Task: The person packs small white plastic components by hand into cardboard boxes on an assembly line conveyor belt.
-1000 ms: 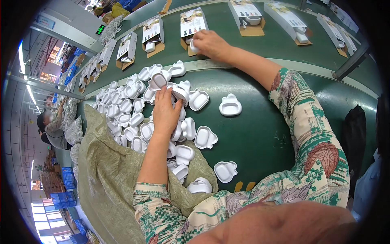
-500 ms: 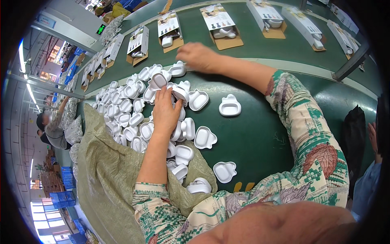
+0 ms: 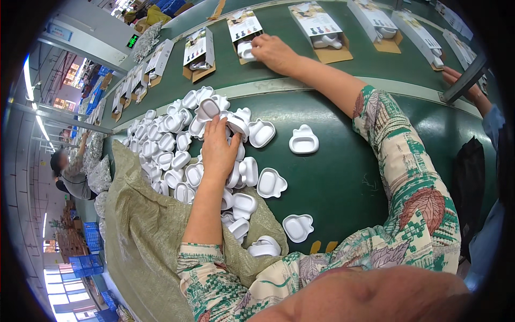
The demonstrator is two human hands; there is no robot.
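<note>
My left hand (image 3: 219, 149) lies on a heap of white plastic shells (image 3: 166, 142), each with a wavy, eared outline and an oblong recess. Its fingers are stretched out and its thumb apart, touching a tilted shell (image 3: 237, 125); another shell (image 3: 208, 109) leans at the fingertips. Far ahead, my right hand (image 3: 274, 53) has its fingers closed on a white shell (image 3: 245, 50) at the open end of a printed carton (image 3: 244, 24). Its fingers partly hide that shell.
More printed cartons (image 3: 316, 21) with white parts line the green belt (image 3: 370, 67). Loose shells (image 3: 304, 139) lie right of the heap. A woven sack (image 3: 145, 231) spreads at near left. A co-worker's hand (image 3: 466, 86) reaches in at right, beside a metal post (image 3: 466, 80).
My right hand has moved forward from the heap's far edge to the carton; a shell from that edge is gone. The cartons have shifted right. My left hand stays put. A co-worker's hand reaches the belt.
</note>
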